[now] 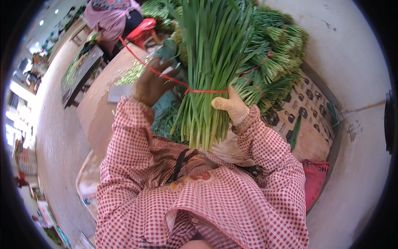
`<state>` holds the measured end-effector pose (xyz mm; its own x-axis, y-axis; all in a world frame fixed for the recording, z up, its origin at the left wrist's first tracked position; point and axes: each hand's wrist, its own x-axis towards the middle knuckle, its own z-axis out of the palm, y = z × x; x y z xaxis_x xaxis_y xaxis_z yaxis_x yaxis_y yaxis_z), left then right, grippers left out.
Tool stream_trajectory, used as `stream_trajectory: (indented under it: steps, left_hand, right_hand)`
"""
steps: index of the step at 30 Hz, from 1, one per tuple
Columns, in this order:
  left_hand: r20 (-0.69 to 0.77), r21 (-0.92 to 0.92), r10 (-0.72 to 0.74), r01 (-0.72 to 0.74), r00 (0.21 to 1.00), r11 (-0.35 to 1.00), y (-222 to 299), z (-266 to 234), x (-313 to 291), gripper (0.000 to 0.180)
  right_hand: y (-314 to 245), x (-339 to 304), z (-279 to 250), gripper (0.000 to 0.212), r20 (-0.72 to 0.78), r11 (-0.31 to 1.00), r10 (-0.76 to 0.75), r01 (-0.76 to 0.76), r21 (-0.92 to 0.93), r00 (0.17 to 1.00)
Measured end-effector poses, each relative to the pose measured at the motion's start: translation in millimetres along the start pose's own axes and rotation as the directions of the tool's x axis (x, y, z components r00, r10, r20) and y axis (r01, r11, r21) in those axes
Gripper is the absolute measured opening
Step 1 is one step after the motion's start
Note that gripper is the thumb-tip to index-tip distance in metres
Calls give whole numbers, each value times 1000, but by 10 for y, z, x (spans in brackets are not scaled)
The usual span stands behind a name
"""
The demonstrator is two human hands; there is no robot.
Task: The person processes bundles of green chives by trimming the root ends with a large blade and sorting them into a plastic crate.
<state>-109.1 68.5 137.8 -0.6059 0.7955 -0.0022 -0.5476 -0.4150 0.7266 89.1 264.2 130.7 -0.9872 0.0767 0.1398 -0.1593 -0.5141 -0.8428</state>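
An upright bunch of long, flat green leaves with paler cut stems, looking like garlic chives [207,62], stands in front of me. My right hand [234,107], in a pale glove, grips its right side, thumb across the stems just below a red string [205,91]. That string circles the bunch and runs taut up to the left. My left hand [152,81], in a brownish glove and slightly blurred, has its fingers curled about the string, whose loose end trails beyond it. The back of the bunch and my right fingers behind it are hidden.
Several tied green bunches [277,50] are heaped behind at the right, by a white wall [352,45]. Chopped pale pieces [132,72] lie on a board at left. A person in a checked top [110,20] is near a red stool [143,31]. Printed cardboard [309,108] lies right.
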Motion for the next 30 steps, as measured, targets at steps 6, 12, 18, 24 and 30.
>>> stream_trajectory:
  steps: [6,12,18,24,30]
  left_hand:
    - [54,360,-176,145,983,922,-272,-393,-463,92]
    - [90,492,-20,-27,996,870,-23,8,-770,108]
    - [-228,599,-110,229,967,767,654,359,-1300,82]
    - [-514,377,-294,520,806,766,108,-341,-2499,82]
    - [-621,-151,-336,313,708,938,-703,-140,-2833,76]
  right_hand:
    - [-389,-71,-138,85,-148,974,-120,88,-209,982]
    - [447,284,320,99,166,973,-77,110,-202,983]
    - [1375,179,1216,89,537,943,326,-223,-249,778]
    - [1575,-107,1038,56,426,414,587,-708,573,688]
    - [1255,101,-37,35,-289,795,597,-601,86,748]
